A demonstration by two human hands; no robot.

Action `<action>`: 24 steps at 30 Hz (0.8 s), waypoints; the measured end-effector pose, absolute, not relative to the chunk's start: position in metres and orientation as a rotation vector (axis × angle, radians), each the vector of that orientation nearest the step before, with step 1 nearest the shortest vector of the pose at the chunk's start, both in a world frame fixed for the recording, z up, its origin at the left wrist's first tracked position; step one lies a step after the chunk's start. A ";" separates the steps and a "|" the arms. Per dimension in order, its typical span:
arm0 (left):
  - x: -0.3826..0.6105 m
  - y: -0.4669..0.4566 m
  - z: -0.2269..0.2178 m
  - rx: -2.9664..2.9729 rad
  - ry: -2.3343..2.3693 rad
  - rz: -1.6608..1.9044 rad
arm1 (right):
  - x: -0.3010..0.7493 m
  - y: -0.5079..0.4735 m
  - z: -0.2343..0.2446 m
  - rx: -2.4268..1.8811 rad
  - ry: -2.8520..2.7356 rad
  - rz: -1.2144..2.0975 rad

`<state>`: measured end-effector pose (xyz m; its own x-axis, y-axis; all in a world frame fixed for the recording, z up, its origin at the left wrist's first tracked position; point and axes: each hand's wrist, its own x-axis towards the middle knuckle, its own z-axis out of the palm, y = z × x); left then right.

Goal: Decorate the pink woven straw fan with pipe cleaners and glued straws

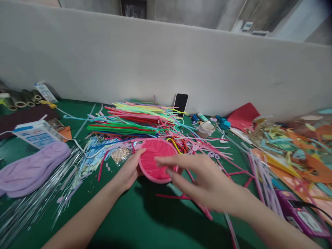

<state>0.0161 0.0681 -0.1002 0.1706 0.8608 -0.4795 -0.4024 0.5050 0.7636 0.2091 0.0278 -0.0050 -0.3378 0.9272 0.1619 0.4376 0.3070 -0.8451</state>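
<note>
My left hand (129, 171) grips the left rim of a round pink fuzzy disc (155, 157), holding it tilted above the green table (135, 221). In front of the disc's lower right part my right hand (204, 181) is spread, fingers apart and pointing left, with its fingertips at or just off the surface; it holds nothing. A big heap of coloured pipe cleaners (135, 119) lies just behind the disc. Loose pink pipe cleaners (181, 197) lie on the table under my right hand.
A lilac fuzzy oval (28, 171) and clear plastic strips (38, 200) lie at left. A paper box (36, 133) and rolls (20, 98) sit far left. A phone (181, 103) leans on the grey wall. Coloured paper scraps (293, 148) and a small cup (206, 128) fill the right.
</note>
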 end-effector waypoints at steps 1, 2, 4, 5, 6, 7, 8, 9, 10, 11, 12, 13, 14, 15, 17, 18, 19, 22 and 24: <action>0.015 0.070 -0.101 0.540 1.063 0.980 | 0.208 0.045 -0.008 -1.200 -2.122 0.820; 0.014 0.071 -0.102 0.546 1.075 1.000 | 0.208 0.063 -0.012 -1.260 -2.254 0.632; 0.013 0.073 -0.102 0.562 1.091 1.028 | 0.206 0.103 -0.021 -1.491 -2.396 0.306; 0.013 0.074 -0.102 0.571 1.093 1.029 | 0.204 0.122 -0.025 -1.558 -2.391 0.232; 0.013 0.074 -0.102 0.580 1.093 1.025 | 0.202 0.139 -0.028 -1.599 -2.384 0.187; 0.012 0.075 -0.102 0.589 1.091 1.016 | 0.198 0.155 -0.030 -1.643 -2.379 0.143; 0.012 0.075 -0.102 0.598 1.087 1.007 | 0.194 0.168 -0.032 -1.686 -2.371 0.109; 0.011 0.075 -0.102 0.607 1.081 0.998 | 0.189 0.180 -0.034 -1.720 -2.370 0.085; 0.011 0.076 -0.102 0.616 1.074 0.989 | 0.184 0.190 -0.036 -1.745 -2.369 0.065; 0.011 0.076 -0.102 0.624 1.066 0.980 | 0.177 0.199 -0.039 -1.763 -2.366 0.044; 0.010 0.076 -0.103 0.630 1.059 0.971 | 0.171 0.207 -0.041 -1.769 -2.369 0.033; 0.010 0.076 -0.103 0.636 1.052 0.964 | 0.165 0.214 -0.044 -1.764 -2.372 0.025; 0.010 0.076 -0.103 0.640 1.048 0.960 | 0.159 0.220 -0.047 -1.759 -2.371 0.023; 0.010 0.076 -0.104 0.644 1.047 0.957 | 0.154 0.225 -0.050 -1.753 -2.368 0.028; 0.010 0.078 -0.105 0.647 1.052 0.963 | 0.146 0.233 -0.054 -1.749 -2.341 0.056; 0.010 0.078 -0.106 0.648 1.059 0.968 | 0.145 0.236 -0.055 -1.748 -2.317 0.078; 0.010 0.079 -0.107 0.649 1.069 0.972 | 0.144 0.238 -0.054 -1.746 -2.286 0.103; 0.007 0.080 -0.109 0.660 1.099 0.974 | 0.151 0.237 -0.044 -1.703 -2.150 0.181; 0.005 0.081 -0.110 0.682 1.112 0.963 | 0.161 0.231 -0.032 -1.643 -2.029 0.235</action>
<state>0.0050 0.0808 -0.1102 0.1350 0.8961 -0.4228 -0.2900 0.4438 0.8479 0.1609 0.2314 -0.0318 -0.1339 0.9505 0.2803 0.8613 0.2515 -0.4415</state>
